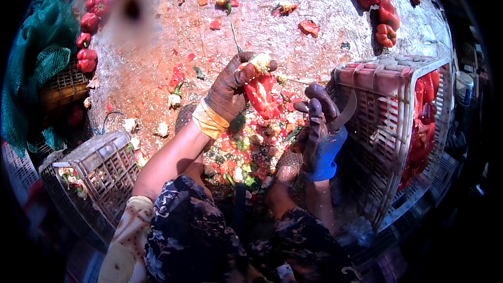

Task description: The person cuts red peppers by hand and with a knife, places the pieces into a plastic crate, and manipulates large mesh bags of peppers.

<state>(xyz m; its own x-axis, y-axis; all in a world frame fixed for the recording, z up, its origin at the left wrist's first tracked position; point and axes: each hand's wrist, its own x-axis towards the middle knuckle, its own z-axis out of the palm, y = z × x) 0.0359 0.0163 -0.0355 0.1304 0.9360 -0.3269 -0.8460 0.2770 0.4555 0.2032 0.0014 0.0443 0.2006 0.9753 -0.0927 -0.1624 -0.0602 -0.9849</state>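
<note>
My left hand [228, 91], in a stained glove with a yellow-orange cuff, is closed around a cut red bell pepper [262, 98]. A pale seed core [260, 64] shows at its top, between my thumb and fingers. To its right, my right hand [320, 139] wears a blue glove with a dark coated palm and grips a knife. Its curved blade [346, 111] sticks out beside the fingers, apart from the pepper; the handle is hidden in the hand. Pepper scraps, seeds and green stems [243, 170] lie in a heap below, between my legs.
On the right a tipped plastic crate [361, 73] holds red peppers [423, 131]. A smaller crate [112, 149] with scraps stands at lower left, near green netting [39, 68]. Whole peppers line the upper left [88, 39] and upper right [387, 15]. Scraps [309, 27] dot the stained surface.
</note>
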